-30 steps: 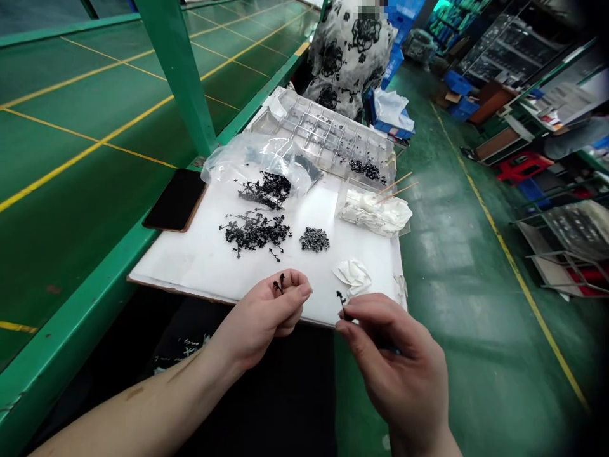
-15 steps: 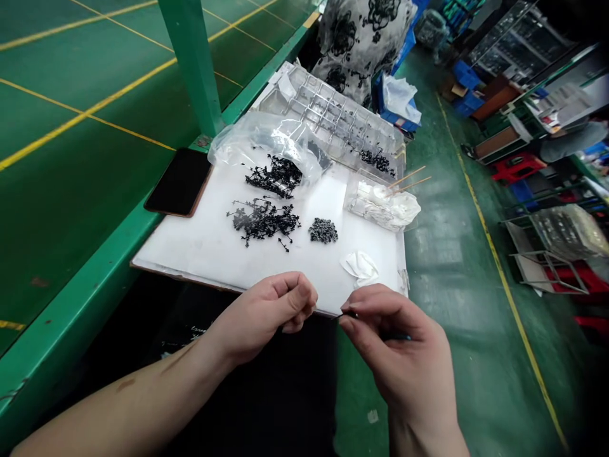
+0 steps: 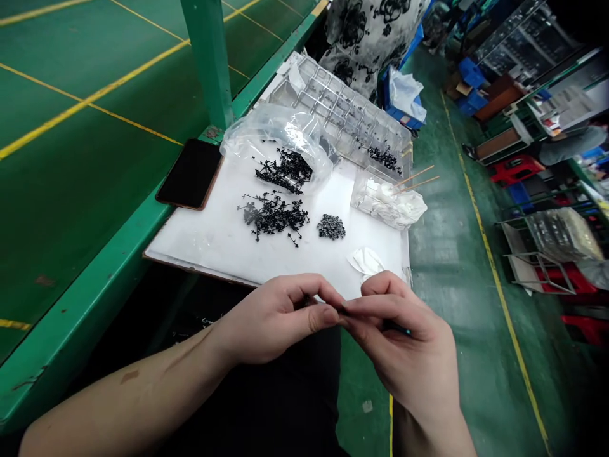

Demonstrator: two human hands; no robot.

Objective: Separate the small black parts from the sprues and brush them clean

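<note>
My left hand [image 3: 271, 317] and my right hand [image 3: 409, 343] meet fingertip to fingertip just off the front edge of the white work board [image 3: 204, 251]. Both are closed in a pinch. A small black part, mostly hidden, is between the right thumb and forefinger; what the left fingers grip I cannot make out. Something dark with a bluish tip [image 3: 407, 331] shows inside the right hand's curl. Beyond the hands lie a loose pile of black branching plastic pieces [image 3: 276, 217] and a small heap of tiny dark-grey parts [image 3: 331, 226].
A clear plastic bag [image 3: 247, 136] holds more black pieces. Behind it stands a clear compartment tray [image 3: 333, 95]. At right are a box of white wipes [image 3: 390, 203] with two thin sticks and a crumpled white cloth [image 3: 365, 260]. A phone [image 3: 190, 172] lies left, beside a green post [image 3: 208, 63].
My left hand has moved right, its curled fingers extending into a pinch against the right fingertips. The small black part in my right hand is now more hidden. The view has shifted slightly.
</note>
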